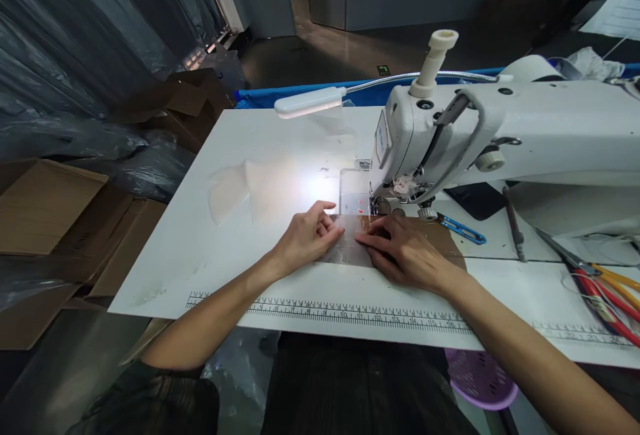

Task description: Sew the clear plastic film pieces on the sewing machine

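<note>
In front of the needle of a white sewing machine (440, 135), a clear plastic strip (345, 253) lies flat, adjoining or overlapping a brown sheet (444, 238). My left hand (307, 235) is at the strip's left end, its index finger pointing out, the other fingers curled and the thumb resting along the plastic. It looks closed on that edge. Just right of the presser foot (375, 205), my right hand (405, 248) bears down on the sheet with bent fingers and thumb close together. Its palm and wrist hide part of the brown sheet.
A lit lamp (310, 102) hangs over the white table (200, 248), which has a printed ruler (345, 314). Blue thread snips (461, 228) and orange-handled scissors (600, 275) lie to the right. Cardboard boxes (55, 202) stand left; a purple basket (483, 382) is below.
</note>
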`<state>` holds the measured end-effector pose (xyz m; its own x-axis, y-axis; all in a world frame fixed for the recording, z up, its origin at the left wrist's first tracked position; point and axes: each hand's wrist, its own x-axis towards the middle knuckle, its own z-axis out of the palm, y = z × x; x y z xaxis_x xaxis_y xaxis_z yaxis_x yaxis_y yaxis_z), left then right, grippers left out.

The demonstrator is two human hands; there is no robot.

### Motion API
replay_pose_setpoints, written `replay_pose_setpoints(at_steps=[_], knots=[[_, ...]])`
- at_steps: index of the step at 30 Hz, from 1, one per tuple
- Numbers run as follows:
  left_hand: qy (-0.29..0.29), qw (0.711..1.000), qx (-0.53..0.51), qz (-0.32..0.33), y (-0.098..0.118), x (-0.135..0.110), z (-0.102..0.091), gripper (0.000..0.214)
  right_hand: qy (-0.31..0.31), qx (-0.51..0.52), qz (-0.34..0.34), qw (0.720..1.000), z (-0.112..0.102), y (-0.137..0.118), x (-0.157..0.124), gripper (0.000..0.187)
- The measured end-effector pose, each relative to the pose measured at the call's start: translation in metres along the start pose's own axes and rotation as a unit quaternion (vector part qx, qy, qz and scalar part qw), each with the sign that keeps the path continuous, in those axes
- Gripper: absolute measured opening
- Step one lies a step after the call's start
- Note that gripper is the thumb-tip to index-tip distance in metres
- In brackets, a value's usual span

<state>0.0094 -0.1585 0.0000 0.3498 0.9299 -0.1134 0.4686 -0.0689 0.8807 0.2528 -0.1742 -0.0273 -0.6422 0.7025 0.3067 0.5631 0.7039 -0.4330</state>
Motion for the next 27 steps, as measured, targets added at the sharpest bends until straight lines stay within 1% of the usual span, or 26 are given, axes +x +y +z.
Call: replay_pose_setpoints(at_steps=[2,3,6,9,13,16,20,23,27], knots=[[0.056,0.998,0.016,0.002,-0.004,0.005,0.0,0.04,0.009,-0.029,0.019,0.999,0.003,0.002,0.0,0.033],[0.066,0.998,0.016,0.002,-0.005,0.007,-0.001,0.043,0.012,-0.028,0.029,0.999,0.003,0.003,0.0,0.033],[0.047,0.999,0.008,0.006,-0.009,0.01,-0.003,0.051,0.013,-0.007,0.053,0.998,0.001,0.006,0.0,0.032],[0.037,0.999,0.009,0.009,-0.01,0.011,-0.006,0.049,0.011,0.022,0.06,0.998,-0.001,0.008,0.0,0.034],[0.048,0.999,-0.016,-0.018,-0.009,0.013,-0.007,0.041,0.014,0.04,0.067,0.997,-0.005,0.01,0.0,0.037],[0.06,0.996,-0.048,-0.039,-0.01,0.017,-0.007,0.042,0.013,0.038,0.076,0.996,-0.006,0.012,-0.001,0.038],[0.086,0.993,-0.061,-0.05,-0.013,0.023,-0.007,0.041,0.023,0.03,0.052,0.998,-0.002,0.015,0.0,0.039],[0.109,0.993,-0.03,-0.028,-0.012,0.022,-0.006,0.032,0.033,0.019,0.039,0.999,0.002,0.017,0.0,0.039],[0.124,0.989,0.06,0.056,-0.005,0.013,-0.003,0.023,0.043,0.006,0.036,0.998,0.004,0.015,-0.001,0.038]])
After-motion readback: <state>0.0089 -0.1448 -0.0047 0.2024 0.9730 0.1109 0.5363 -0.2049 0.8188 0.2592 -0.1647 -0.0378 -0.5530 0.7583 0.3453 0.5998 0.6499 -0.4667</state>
